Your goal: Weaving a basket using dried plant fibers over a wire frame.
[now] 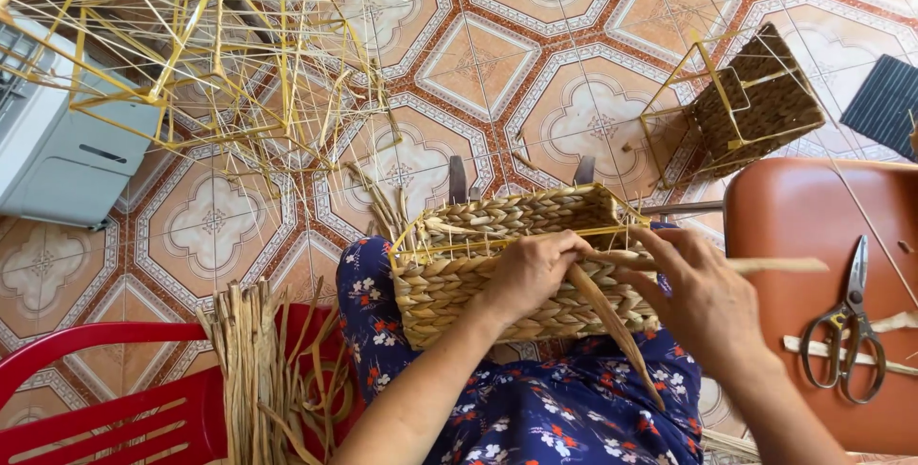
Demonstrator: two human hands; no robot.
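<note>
A half-woven straw basket on a yellow wire frame rests on my lap, over a blue flowered dress. My left hand presses on its near rim and pinches a flat dried straw strand that runs down toward my knee. My right hand is beside it at the basket's right end, fingers closed around another straw strand that sticks out to the right.
A bundle of dried straw lies on a red plastic chair at my left. Scissors lie on an orange stool at my right. Empty yellow wire frames pile up on the tiled floor, with another partly woven basket farther back.
</note>
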